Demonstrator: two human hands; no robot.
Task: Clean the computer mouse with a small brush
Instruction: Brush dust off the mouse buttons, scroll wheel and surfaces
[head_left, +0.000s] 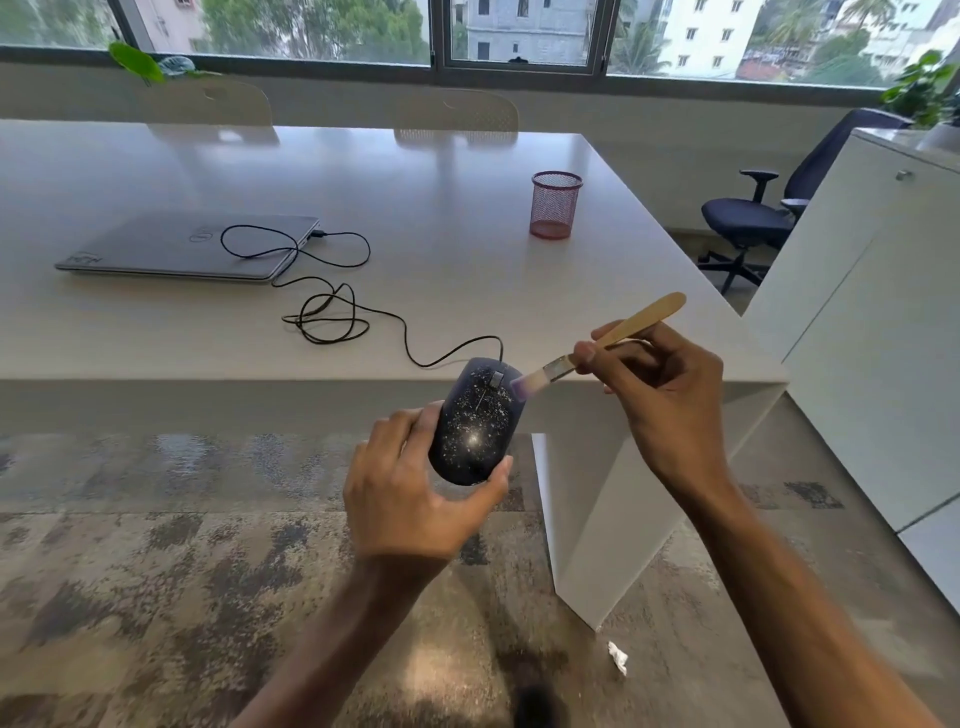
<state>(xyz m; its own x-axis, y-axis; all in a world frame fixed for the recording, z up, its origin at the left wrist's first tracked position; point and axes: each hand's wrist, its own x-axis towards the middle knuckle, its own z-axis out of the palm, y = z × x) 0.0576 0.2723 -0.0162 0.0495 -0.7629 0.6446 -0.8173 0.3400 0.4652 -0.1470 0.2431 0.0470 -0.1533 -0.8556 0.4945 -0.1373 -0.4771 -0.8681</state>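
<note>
My left hand (410, 499) grips a dark wired computer mouse (475, 415) from below, holding it in the air in front of the table's near edge. White specks cover the mouse's top. In my right hand (660, 395) I pinch a small brush (602, 345) with a pale wooden handle. Its blurred bristles touch the mouse's front right edge, beside the scroll wheel. The mouse's black cable (332, 312) runs in loops across the table to a closed grey laptop (192, 247).
The white table (467, 291) carries a pink mesh pen cup (555, 205) at the right. Two pale chairs stand at its far side. A black office chair (753, 218) and a white cabinet (872, 322) are on the right. A paper scrap (618, 657) lies on the patterned carpet.
</note>
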